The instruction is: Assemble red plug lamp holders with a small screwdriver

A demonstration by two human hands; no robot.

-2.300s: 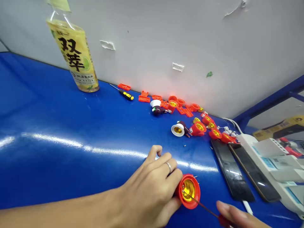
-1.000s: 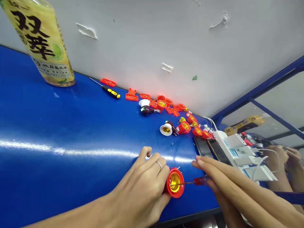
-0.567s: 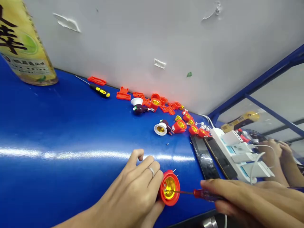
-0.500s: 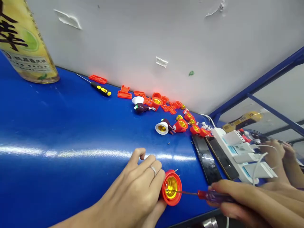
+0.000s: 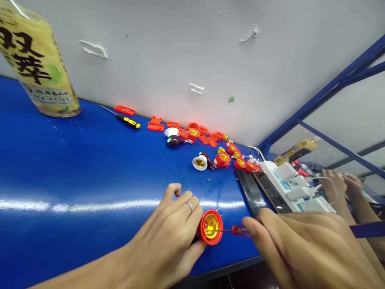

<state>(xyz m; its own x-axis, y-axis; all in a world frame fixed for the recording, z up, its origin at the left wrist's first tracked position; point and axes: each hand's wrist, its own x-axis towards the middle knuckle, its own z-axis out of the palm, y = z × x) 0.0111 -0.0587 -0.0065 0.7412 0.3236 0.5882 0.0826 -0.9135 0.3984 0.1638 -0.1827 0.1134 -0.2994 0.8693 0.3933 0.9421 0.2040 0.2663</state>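
My left hand [image 5: 173, 228], with a ring on one finger, is closed around a red lamp socket [image 5: 220, 224] near the table's front edge. The socket's gold threaded opening faces right, and thin metal pins stick out at its far side. In my right hand [image 5: 288, 241] is a screwdriver [image 5: 240, 231] with a red and purple see-through handle, mostly hidden by my fingers. Its shaft reaches into the gold opening; the tip is inside, near a screw. Beyond my hands lies a white and dark brown lamp socket [image 5: 199, 162].
Red sockets and plastic parts [image 5: 222, 159] lie along the wall. A black and yellow screwdriver [image 5: 128, 121] and a drink bottle [image 5: 57, 80] are at left. Two phones [image 5: 251, 192] sit beside a white power strip [image 5: 272, 172]. Another person's hands [image 5: 333, 184] show beyond the blue frame.
My right hand has turned on the screwdriver, its back now upward and covering more of the handle. My left hand still holds the socket. The view has shifted slightly.
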